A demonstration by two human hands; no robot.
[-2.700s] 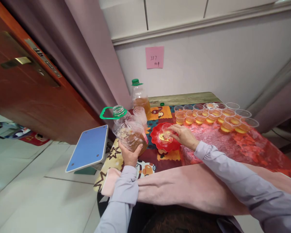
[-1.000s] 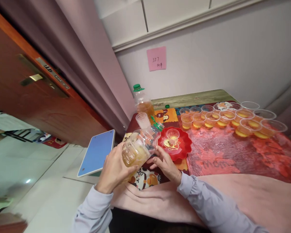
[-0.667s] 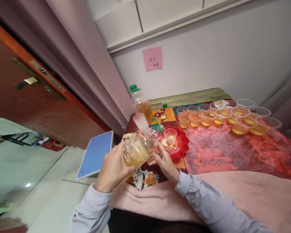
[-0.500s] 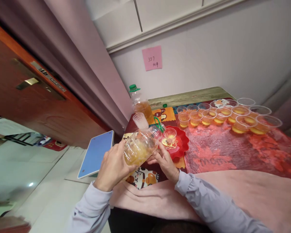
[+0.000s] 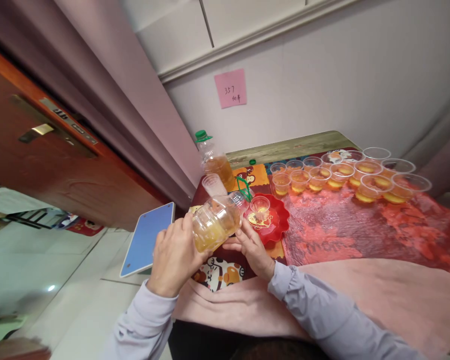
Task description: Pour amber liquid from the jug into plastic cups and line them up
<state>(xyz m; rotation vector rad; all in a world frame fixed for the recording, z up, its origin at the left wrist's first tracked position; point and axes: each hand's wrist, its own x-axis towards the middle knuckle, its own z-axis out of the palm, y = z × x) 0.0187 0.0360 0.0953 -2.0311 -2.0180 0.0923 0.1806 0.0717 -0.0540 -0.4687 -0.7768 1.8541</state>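
My left hand grips the base end of a clear plastic bottle with yellow liquid in it. The bottle is tilted, its neck pointing right toward a small clear cup on a red scalloped plate. A green ring handle stands up at the bottle's neck. From below and the right, my right hand cups the bottle's side near the neck, thumb and fingers against it. Whether liquid runs into the cup I cannot tell.
Several clear cups of amber liquid stand in rows at the right. Behind my left hand are a stack of cups and a second bottle with a green cap. A loose green cap lies at the back; a blue board is left.
The bottle has moved only slightly and the liquid inside has shifted. My right-hand fingers have straightened a little against it. The whole view has shifted slightly.
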